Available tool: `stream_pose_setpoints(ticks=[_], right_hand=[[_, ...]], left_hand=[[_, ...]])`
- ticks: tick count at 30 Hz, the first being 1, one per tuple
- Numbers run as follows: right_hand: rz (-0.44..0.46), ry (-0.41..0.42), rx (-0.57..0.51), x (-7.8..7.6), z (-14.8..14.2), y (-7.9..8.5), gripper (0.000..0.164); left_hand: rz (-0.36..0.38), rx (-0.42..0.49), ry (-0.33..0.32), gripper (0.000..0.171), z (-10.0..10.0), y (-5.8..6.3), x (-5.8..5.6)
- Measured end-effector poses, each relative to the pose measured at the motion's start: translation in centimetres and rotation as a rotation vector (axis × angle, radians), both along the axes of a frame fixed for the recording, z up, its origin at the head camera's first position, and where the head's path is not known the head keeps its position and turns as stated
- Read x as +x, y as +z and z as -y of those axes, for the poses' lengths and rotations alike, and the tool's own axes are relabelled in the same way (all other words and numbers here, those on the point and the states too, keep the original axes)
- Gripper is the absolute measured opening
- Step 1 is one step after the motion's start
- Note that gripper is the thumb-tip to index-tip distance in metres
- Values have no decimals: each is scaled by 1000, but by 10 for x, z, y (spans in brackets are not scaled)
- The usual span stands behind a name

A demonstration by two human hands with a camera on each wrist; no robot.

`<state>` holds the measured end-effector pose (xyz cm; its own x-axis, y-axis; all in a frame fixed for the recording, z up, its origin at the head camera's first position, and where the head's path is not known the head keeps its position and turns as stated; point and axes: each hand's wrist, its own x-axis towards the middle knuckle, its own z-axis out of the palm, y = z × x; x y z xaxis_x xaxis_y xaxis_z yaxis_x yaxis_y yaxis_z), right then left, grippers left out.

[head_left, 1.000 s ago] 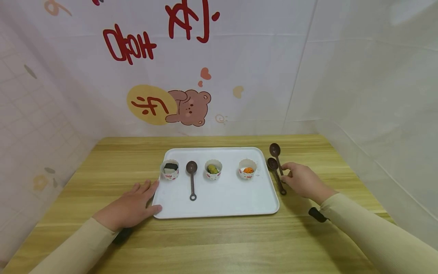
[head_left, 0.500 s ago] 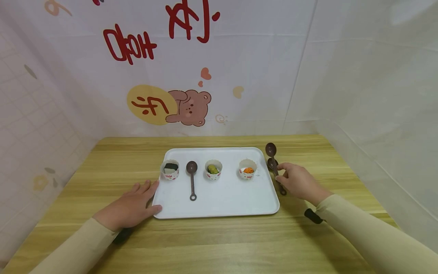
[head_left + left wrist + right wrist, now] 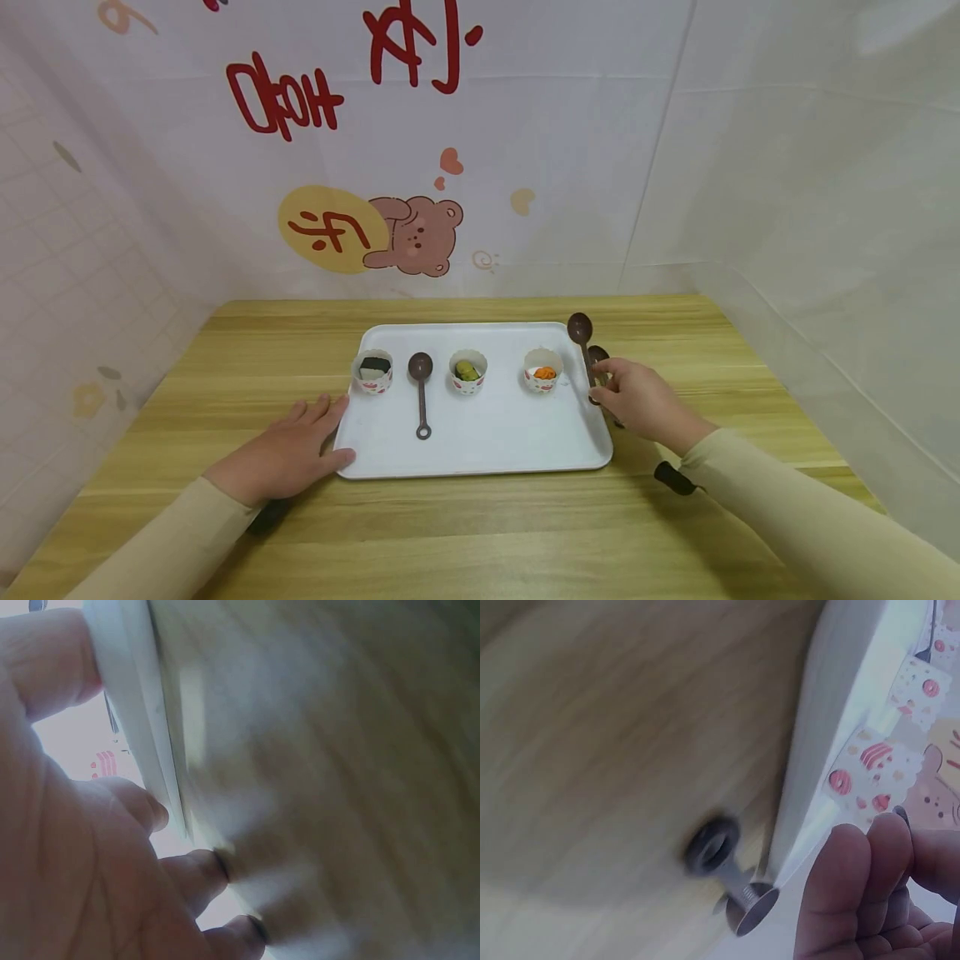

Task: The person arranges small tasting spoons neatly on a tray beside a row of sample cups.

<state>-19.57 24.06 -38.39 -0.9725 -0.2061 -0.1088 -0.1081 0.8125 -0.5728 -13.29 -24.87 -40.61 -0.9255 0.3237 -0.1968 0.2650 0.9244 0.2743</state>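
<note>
**Spoon lifted at the tray's right edge**

The spoon (image 3: 582, 346) is pinched by its handle in the right hand (image 3: 633, 400), bowl raised toward twelve o'clock, right at the rim of the white tray (image 3: 480, 462) at the tray's three o'clock side. The wooden table (image 3: 480, 533) carries the tray, which holds three paper cups: one with a dark piece (image 3: 372, 371) at nine o'clock, one with green filling (image 3: 468, 371) in the middle, one with orange filling (image 3: 543, 371) nearest the raised spoon. A second spoon (image 3: 422, 392) lies flat on the tray between the first two cups. A third spoon (image 3: 600, 357) rests on the table just outside the rim, partly hidden behind the right hand.

The left hand (image 3: 288, 454) lies flat, fingers spread and relaxed, thumb against the tray's seven o'clock corner, steadying it.

The step in hand looks like carrying the lifted spoon onto the tray. The next move probably calls for clearing the rim and the orange cup, then lowering the spoon onto bare tray beside that cup without tipping it.
</note>
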Motion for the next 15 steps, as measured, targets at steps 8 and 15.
stream_pose_setpoints(ticks=[8,15], right_hand=[[40,3,-57,3,15,0,39],[80,-10,-112,5,26,-3,39]], left_hand=[[-5,0,-1,92,0,0,0],[1,1,4,92,0,0,0]])
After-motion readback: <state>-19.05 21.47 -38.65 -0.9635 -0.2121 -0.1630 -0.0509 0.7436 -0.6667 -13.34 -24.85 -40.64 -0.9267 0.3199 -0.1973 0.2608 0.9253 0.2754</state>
